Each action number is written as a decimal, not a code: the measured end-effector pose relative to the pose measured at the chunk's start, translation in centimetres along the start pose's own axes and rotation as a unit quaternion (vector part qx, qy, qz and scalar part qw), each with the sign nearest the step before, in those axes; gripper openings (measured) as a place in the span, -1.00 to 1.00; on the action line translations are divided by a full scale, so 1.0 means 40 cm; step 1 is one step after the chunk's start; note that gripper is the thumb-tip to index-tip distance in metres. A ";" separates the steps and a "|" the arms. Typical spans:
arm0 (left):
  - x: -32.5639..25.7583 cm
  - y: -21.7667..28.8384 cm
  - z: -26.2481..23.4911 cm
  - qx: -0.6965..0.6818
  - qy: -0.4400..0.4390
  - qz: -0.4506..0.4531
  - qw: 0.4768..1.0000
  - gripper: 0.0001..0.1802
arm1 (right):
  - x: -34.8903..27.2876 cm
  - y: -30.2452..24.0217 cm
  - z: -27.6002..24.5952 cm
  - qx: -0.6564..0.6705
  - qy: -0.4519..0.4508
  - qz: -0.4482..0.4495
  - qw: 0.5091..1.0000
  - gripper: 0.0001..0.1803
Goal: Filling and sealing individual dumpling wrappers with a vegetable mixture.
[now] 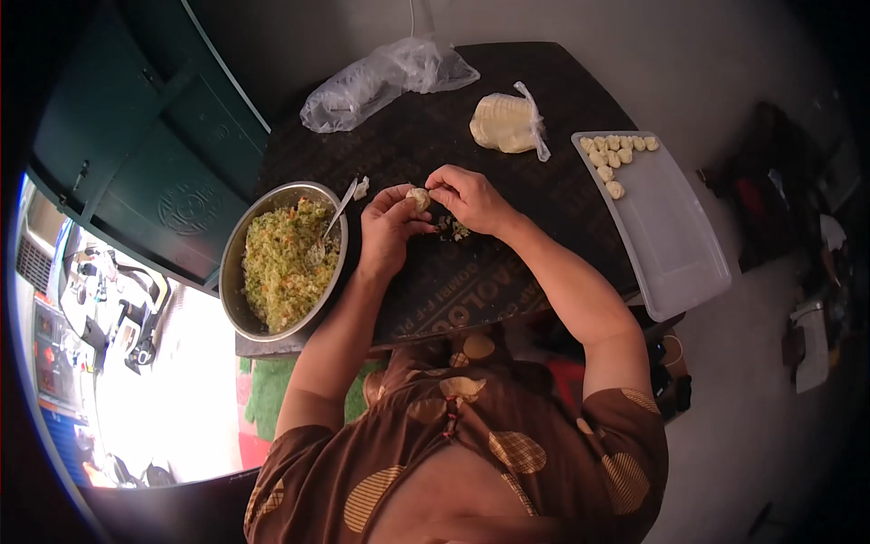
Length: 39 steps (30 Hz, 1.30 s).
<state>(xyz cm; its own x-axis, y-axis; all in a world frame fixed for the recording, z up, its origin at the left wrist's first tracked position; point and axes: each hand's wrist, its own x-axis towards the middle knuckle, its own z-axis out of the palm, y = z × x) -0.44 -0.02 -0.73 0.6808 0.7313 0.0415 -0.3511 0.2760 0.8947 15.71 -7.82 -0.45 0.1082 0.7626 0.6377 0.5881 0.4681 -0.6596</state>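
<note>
A small pale dumpling [418,199] sits between the thumb and fingers of my left hand [388,228]. On its right side, my right hand [467,199] has thumb and fingertips pinched together at the dough's edge. Bits of spilled filling [453,228] lie on the dark table just below my right hand. Left of my hands stands a steel bowl [227,288] of chopped green and orange vegetable filling [285,263], with a metal spoon [340,210] leaning in it. Beyond my hands lies a tied plastic bag of round dough wrappers [504,123].
At the right edge of the dark table [553,77], a long translucent tray [666,231] holds several finished dumplings [616,150] at its far end. A crumpled clear plastic bag [385,82] lies at the back left. A green metal door [136,136] stands left of the table.
</note>
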 end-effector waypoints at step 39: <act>0.001 -0.011 0.011 0.025 0.033 0.077 0.996 -0.70 | 0.002 -0.014 0.006 -0.035 0.009 -0.009 0.999 -0.90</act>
<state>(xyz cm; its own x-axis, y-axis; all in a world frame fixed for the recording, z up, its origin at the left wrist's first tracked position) 0.04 -0.40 -0.92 0.5774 0.8023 0.1513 -0.4143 0.1282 0.9011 15.21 -7.90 -0.12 0.1110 0.7468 0.6557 0.6443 0.4483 -0.6196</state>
